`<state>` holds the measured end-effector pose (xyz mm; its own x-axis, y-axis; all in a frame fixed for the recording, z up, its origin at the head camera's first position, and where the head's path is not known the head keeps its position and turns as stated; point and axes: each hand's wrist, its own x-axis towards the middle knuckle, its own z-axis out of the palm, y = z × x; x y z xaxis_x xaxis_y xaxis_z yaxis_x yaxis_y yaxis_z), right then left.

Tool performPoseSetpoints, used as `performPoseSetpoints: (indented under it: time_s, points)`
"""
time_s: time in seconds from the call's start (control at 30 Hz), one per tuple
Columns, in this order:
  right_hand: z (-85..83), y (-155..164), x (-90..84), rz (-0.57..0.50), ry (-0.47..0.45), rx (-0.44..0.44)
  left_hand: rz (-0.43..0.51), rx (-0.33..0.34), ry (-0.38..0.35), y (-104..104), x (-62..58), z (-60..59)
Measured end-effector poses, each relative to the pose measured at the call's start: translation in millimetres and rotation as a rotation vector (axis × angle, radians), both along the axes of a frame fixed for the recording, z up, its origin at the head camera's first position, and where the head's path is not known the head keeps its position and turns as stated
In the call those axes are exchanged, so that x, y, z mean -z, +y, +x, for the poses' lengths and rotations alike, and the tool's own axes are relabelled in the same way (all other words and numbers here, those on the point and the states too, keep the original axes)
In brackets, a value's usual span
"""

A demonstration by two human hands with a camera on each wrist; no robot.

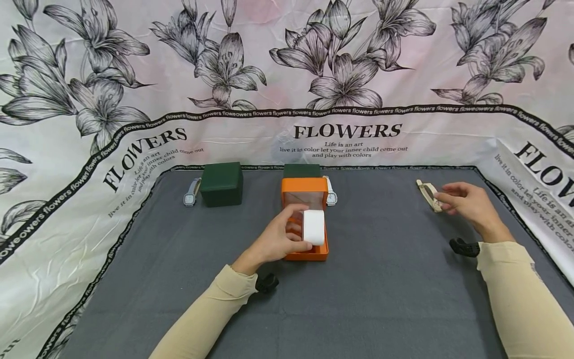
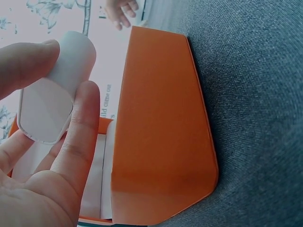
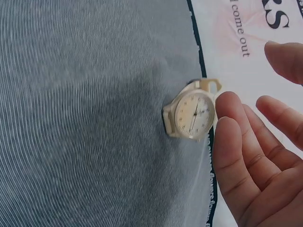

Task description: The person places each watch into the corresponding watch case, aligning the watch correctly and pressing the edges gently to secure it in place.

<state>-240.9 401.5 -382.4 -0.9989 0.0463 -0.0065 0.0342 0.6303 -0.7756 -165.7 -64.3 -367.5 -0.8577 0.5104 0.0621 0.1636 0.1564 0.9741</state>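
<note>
Cloth-covered surface (image 1: 367,299); kind of room uncertain.
Grey cloth (image 1: 381,319) with pale border (image 1: 242,144), line-drawn flowers (image 1: 345,82) and "FLOWERS" lettering (image 1: 347,131) fills head view; homelike pattern.

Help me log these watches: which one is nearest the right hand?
The cream wristwatch, beside the right hand; the white wristwatch and pale-blue wristwatch lie much farther left.

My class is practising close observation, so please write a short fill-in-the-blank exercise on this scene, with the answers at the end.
1. The left grip holds a white cushion over an open box coloured ____.
2. Beside the right grip is a ____ with a round dial.
3. The leftmost box in the head view is coloured ____.
4. The largest word printed on the white cloth reads ____.

Missing words: orange; watch; green; FLOWERS.
</note>
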Motion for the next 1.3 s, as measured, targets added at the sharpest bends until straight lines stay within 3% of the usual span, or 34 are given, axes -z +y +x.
performPoseSetpoints:
  time_s: [0.17, 0.77, 1.3]
  points:
    - [-2.1, 5.9, 3.6, 0.067, -0.028, -0.016, 0.000, -0.002, -0.006, 0.8, 1.2, -0.3]
    - [-9.4, 18.5, 19.6, 0.145, -0.091, -0.127, -0.009, 0.003, -0.015, 0.3, 1.9, 0.0]
    - [-10.7, 15.1, 24.2, 0.194, -0.053, -0.089, -0.003, 0.001, -0.007, -0.1, 3.3, -0.3]
